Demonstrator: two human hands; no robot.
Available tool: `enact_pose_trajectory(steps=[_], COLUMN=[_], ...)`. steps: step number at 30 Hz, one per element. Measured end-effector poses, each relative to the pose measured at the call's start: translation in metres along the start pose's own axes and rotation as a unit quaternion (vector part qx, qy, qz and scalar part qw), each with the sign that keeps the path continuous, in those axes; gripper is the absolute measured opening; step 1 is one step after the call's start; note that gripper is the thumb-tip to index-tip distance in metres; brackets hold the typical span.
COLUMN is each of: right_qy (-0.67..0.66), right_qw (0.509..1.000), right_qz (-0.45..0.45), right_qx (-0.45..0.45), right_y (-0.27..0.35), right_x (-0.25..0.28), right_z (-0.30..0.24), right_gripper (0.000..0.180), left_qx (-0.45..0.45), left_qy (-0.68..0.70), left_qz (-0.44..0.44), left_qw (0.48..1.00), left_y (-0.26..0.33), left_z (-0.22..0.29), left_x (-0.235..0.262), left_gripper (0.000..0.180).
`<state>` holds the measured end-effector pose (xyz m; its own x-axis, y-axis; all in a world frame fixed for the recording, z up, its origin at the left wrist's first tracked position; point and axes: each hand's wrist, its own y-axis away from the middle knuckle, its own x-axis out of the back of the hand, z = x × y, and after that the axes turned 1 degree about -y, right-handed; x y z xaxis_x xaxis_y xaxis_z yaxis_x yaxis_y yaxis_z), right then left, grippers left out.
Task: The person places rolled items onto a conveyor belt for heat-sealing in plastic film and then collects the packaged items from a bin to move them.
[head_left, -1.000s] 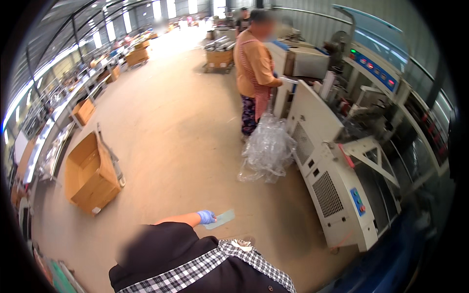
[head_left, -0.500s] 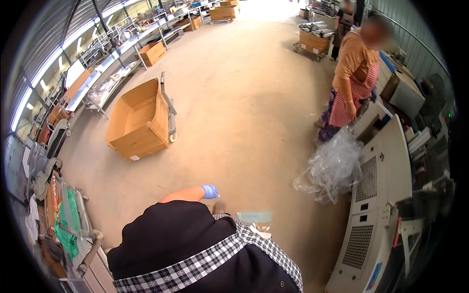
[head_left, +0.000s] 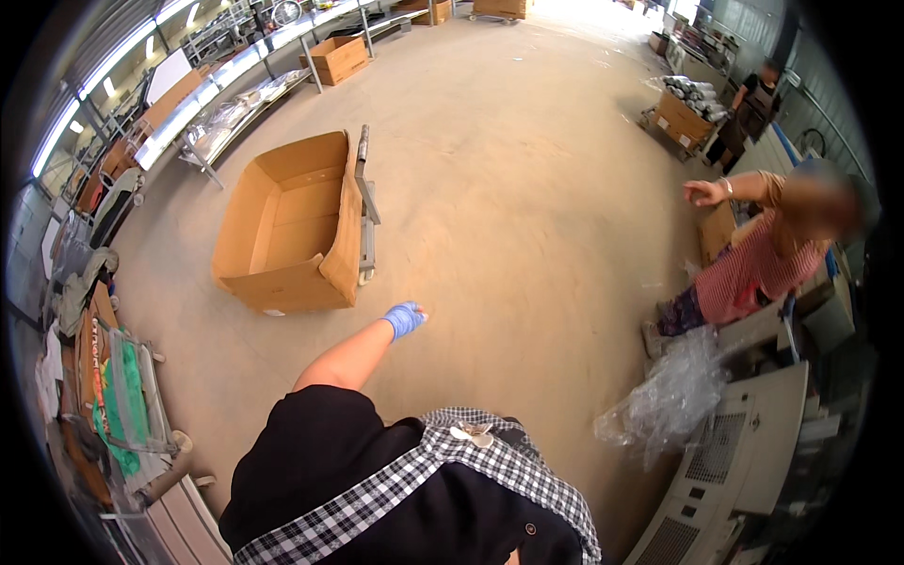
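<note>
My left hand (head_left: 406,319), in a blue covering with bare fingertips, reaches forward over the floor. Its fingers look curled in, and nothing shows in them. Nearest to it stands a large open cardboard box (head_left: 282,292) on a wheeled cart with a grey upright handle (head_left: 365,188). A gap of floor separates the hand from the cart. The box's visible inside holds nothing. My right hand is out of view; only a small patch of skin shows at the lower edge.
A person in a striped apron (head_left: 744,273) stands at right, one arm stretched out, beside a clear plastic heap (head_left: 669,395) and a grey machine cabinet (head_left: 725,452). Another cart (head_left: 683,122) carries rolls. Metal tables (head_left: 240,71) line the left; a loaded trolley (head_left: 127,405) stands near left.
My left arm has stretched farther forward, and the boxed cart appears nearer. The person in the apron has raised an arm, turned, and sits farther right in view.
</note>
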<state>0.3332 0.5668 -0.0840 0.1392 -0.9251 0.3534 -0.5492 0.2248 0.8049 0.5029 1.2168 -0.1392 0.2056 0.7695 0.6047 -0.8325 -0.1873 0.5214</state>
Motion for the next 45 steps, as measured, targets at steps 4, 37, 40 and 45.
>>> enact_pose_trajectory(steps=[4,37,40,45], right_qy=[-0.017,0.163,0.08,-0.064], right_qw=[0.997,0.982,0.99,0.987], right_qz=[0.001,-0.069,-0.049,0.053], right_qx=[-0.075,-0.072,-0.103,-0.134], right_y=[-0.062,-0.252,-0.291,-0.396], right_x=[-0.036,-0.28,-0.238,-0.148], right_z=[-0.051,-0.629,-0.674,-0.671], right_gripper=[0.028,0.034,0.029,0.03], left_qx=[0.08,0.49,0.492,0.537], left_qy=[0.232,0.265,0.188,0.199], left_qz=[0.113,0.188,0.144,0.205], left_qw=[0.963,0.808,0.838,0.794], left_y=[-0.092,-0.645,-0.682,-0.73], left_z=[-0.048,-0.17,-0.123,0.003], left_x=[0.077,0.475,0.463,0.397], left_gripper=[0.036,0.041,0.04,0.079])
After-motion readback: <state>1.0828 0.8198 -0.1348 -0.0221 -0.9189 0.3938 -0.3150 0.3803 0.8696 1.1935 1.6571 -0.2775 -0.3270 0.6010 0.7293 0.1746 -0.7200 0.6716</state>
